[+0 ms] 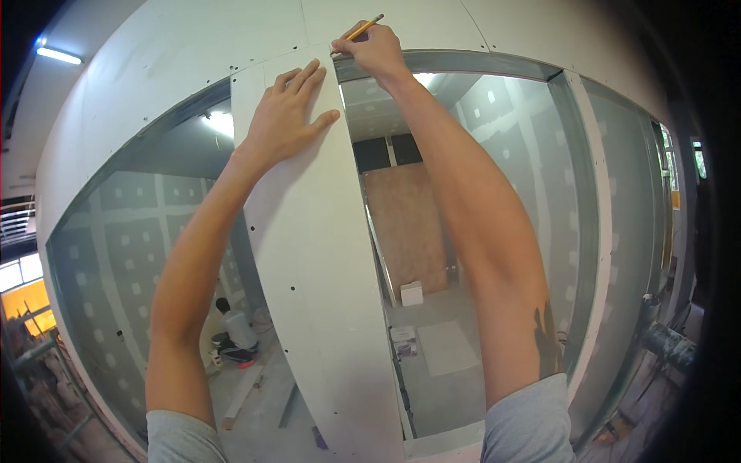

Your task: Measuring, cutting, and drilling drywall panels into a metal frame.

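A tall white drywall strip (309, 224) stands upright between two framed openings. My left hand (289, 116) lies against its upper part, fingers stretched and thumb apart. Up at the strip's top right corner, my right hand (374, 50) grips a yellow pencil (364, 28), eraser end pointing up and right. The pencil's tip is by the corner, mostly hidden by my fingers. Just right of that corner, the grey metal header track (478, 62) runs along the top of the right opening. Dark screw heads dot the strip and the white board above.
Through the left opening, a person (235, 336) crouches on the floor near long strips of material. A brown board (405, 228) leans inside the room, with a white box (411, 293) before it. Scaffold pipes (668, 343) stand at the right; more metal bars are at the left.
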